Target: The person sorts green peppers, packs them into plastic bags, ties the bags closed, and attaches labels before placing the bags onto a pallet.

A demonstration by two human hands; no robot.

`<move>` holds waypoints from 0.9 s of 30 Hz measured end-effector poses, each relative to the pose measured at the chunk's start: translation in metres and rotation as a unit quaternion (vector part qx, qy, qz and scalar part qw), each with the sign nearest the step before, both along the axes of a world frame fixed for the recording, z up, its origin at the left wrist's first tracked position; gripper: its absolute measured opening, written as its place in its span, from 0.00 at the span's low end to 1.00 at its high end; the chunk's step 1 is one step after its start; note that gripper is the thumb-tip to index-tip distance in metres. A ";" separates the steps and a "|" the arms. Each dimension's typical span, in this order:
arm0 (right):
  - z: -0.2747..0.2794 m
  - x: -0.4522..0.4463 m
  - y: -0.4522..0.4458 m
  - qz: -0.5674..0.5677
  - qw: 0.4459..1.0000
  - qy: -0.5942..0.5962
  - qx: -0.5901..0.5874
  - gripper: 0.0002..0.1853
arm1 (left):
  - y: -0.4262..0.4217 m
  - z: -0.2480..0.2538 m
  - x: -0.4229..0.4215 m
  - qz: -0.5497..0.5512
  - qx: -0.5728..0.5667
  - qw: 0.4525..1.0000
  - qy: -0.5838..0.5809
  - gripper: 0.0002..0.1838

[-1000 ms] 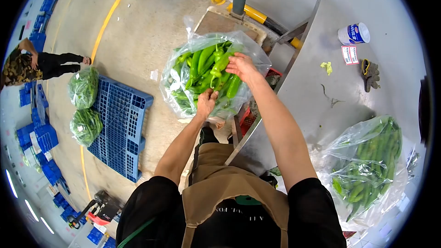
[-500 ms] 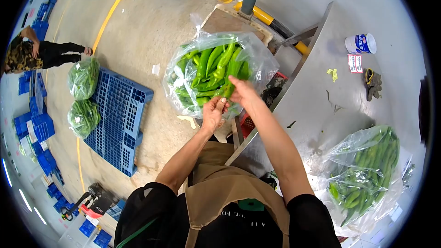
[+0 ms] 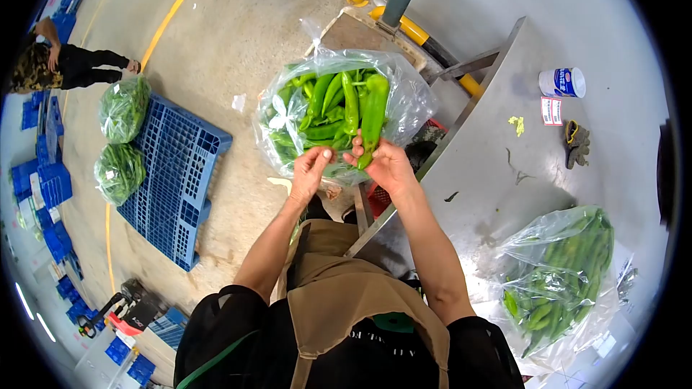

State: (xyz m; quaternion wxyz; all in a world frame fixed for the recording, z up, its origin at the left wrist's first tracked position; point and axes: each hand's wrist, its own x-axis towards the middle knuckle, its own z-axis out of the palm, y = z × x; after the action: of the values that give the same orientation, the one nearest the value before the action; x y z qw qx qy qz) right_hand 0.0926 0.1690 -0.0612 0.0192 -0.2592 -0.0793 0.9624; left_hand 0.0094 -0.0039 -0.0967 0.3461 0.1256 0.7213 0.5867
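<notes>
An open clear plastic bag [image 3: 414, 83] full of long green peppers [image 3: 317, 101] stands in front of me. My right hand [image 3: 389, 166] holds the lower end of one wide green pepper [image 3: 374, 115], which lies upright over the bag's near right side. Just left of it, at the near edge of the bag, is my left hand [image 3: 311, 169], its thumb and fingers pinched together. Whatever may be between those fingertips is too small to make out.
On the metal table [image 3: 476, 166] at right are a filled bag of green peppers [image 3: 562, 281], a glove [image 3: 576, 145], a labelled tub [image 3: 562, 82] and scraps. A blue pallet [image 3: 173, 173] with two green bags is at left. A person [image 3: 79, 65] stands beyond.
The wide pepper has come out from among the others into my right hand. My left hand has drawn apart to the left. The whole view has shifted slightly.
</notes>
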 end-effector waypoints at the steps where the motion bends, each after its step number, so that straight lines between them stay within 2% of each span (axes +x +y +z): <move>1: 0.003 0.000 -0.001 0.010 1.000 0.020 0.003 0.24 | -0.001 -0.002 -0.007 0.005 -0.061 0.997 0.053 0.13; 2: 0.005 0.000 -0.002 0.021 0.999 0.041 0.006 0.26 | -0.002 -0.013 -0.011 -0.021 -0.084 0.992 0.095 0.14; 3: 0.009 0.000 -0.003 0.031 0.998 0.062 0.008 0.29 | -0.003 -0.020 -0.015 -0.088 -0.104 0.973 0.187 0.15; 5: 0.018 -0.003 -0.008 0.034 0.997 0.069 0.010 0.30 | -0.008 -0.033 -0.022 -0.219 -0.141 0.895 0.363 0.19; 6: 0.022 -0.004 -0.010 0.036 0.997 0.073 0.010 0.31 | -0.011 -0.038 -0.021 -0.268 -0.189 0.868 0.374 0.28; 9: 0.029 -0.005 -0.015 0.041 0.994 0.099 0.002 0.31 | -0.019 -0.054 -0.016 -0.360 -0.299 0.768 0.437 0.28; 10: 0.032 -0.005 -0.017 0.042 0.994 0.104 -0.002 0.31 | -0.025 -0.064 -0.015 -0.354 -0.283 0.755 0.473 0.27; 13: 0.036 -0.005 -0.021 0.039 0.995 0.095 -0.011 0.31 | -0.031 -0.078 -0.010 -0.477 -0.400 0.687 0.375 0.23; 15: 0.029 -0.004 -0.026 0.033 0.997 0.063 -0.016 0.31 | -0.030 -0.064 -0.012 -0.538 -0.379 0.672 0.341 0.16; 17: 0.004 -0.005 -0.042 0.005 0.997 -0.048 0.059 0.24 | -0.021 -0.012 -0.012 -0.576 -0.372 0.645 0.338 0.12; 19: -0.021 -0.020 -0.063 -0.027 0.969 -0.171 0.174 0.17 | -0.022 0.024 -0.009 -0.542 -0.309 0.691 0.365 0.11; 20: -0.037 -0.028 -0.074 0.051 0.929 -0.230 0.287 0.19 | -0.024 0.036 -0.008 -0.527 -0.274 0.709 0.380 0.11; 21: -0.056 -0.034 -0.083 0.124 0.865 -0.287 0.392 0.21 | -0.027 0.044 -0.010 -0.538 -0.269 0.703 0.379 0.12; 23: -0.103 -0.040 -0.093 0.208 0.829 -0.328 0.403 0.21 | -0.029 0.057 -0.016 -0.555 -0.258 0.694 0.380 0.14; 24: -0.112 -0.041 -0.094 0.248 0.808 -0.349 0.406 0.21 | -0.023 0.074 -0.020 -0.561 -0.291 0.694 0.346 0.13; 25: -0.094 -0.038 -0.090 0.313 0.773 -0.341 0.435 0.19 | -0.026 0.075 -0.019 -0.543 -0.307 0.704 0.340 0.13; 26: -0.076 -0.036 -0.085 0.372 0.770 -0.308 0.417 0.16 | -0.033 0.069 -0.017 -0.529 -0.317 0.711 0.338 0.13; 27: -0.046 -0.029 -0.081 0.371 0.756 -0.235 0.484 0.16 | -0.033 0.061 -0.016 -0.523 -0.311 0.714 0.346 0.13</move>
State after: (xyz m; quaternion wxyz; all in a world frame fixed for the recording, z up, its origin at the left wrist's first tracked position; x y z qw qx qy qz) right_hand 0.0633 0.0877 -0.1073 -0.2360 -0.3835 -0.6269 0.6358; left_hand -0.0065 -0.0366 -0.0360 0.3438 0.5621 0.7516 -0.0298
